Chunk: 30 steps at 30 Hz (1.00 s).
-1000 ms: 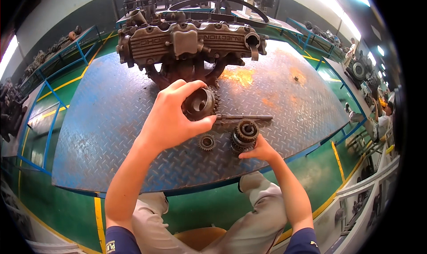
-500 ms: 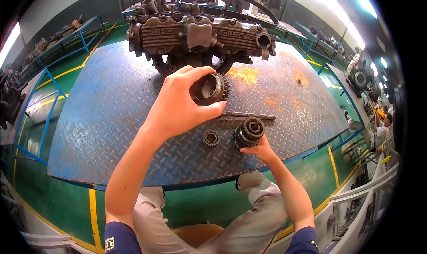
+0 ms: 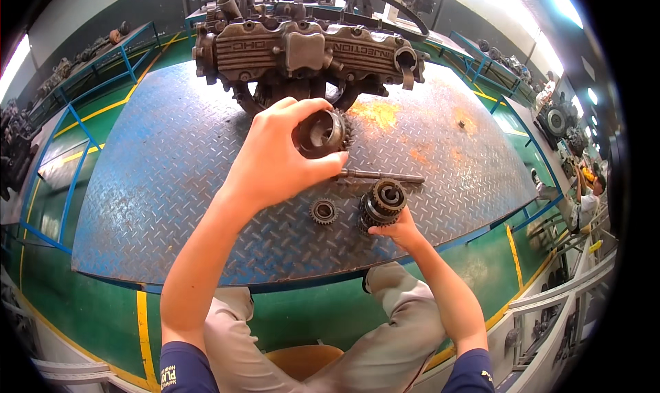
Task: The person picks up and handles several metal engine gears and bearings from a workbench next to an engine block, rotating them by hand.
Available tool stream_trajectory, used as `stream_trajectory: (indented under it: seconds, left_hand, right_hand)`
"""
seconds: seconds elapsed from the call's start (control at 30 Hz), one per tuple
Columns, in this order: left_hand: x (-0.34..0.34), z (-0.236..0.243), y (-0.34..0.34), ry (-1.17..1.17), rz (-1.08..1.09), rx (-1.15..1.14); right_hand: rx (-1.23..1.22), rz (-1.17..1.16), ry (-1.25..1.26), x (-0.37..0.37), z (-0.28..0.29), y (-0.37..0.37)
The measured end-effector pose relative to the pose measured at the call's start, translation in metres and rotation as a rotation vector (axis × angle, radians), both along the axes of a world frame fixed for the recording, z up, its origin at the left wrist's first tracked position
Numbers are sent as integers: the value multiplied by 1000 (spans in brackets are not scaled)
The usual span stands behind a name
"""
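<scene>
Between the thumb and fingers of my left hand (image 3: pixel 275 152) is a large metal gear (image 3: pixel 320 134) with a hollow hub, raised above the table in front of the engine. Its hub opening faces left and its teeth face right. My right hand (image 3: pixel 401 231) is closed around the lower part of a dark gear cluster (image 3: pixel 383 202), which stands upright at the table's near side. A small gear (image 3: pixel 323 212) lies flat just left of that cluster. Behind both, a slim metal shaft (image 3: pixel 385 176) lies across the plate, its left end close to my left thumb.
A greasy engine (image 3: pixel 302 52) takes up the far side of the blue diamond-plate table (image 3: pixel 165 187). A small dark bit (image 3: pixel 462 124) lies at the far right. Blue-framed benches (image 3: pixel 103 59) with parts line the room. Another person (image 3: pixel 588 204) is at the far right.
Hardly anything differs. The view has shifted slightly, and both hands keep hold of the same gear and gear cluster.
</scene>
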<state>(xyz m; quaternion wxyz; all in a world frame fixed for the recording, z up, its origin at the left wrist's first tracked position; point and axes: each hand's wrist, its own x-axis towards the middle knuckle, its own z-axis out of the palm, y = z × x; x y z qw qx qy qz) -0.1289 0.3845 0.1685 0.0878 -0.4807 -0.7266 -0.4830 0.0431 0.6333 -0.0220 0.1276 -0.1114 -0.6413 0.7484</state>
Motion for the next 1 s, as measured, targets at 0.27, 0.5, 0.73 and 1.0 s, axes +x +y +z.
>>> stream_trajectory:
  seconds: [0.27,0.5,0.73,1.0]
  left_hand:
    - [-2,2,1,-14,0,-9]
    - [0,0,0,-4,-3,-54]
    - [2,-1,2,27,0,-75]
    - [7,1,2,16,-22,-114]
  right_hand:
    - [39,-18,-12,0,4,1]
    - [165,92,-7,-7,-1,-15]
    - [109,179,46,-15,-5,-42]
    - [42,196,-11,-24,5,-58]
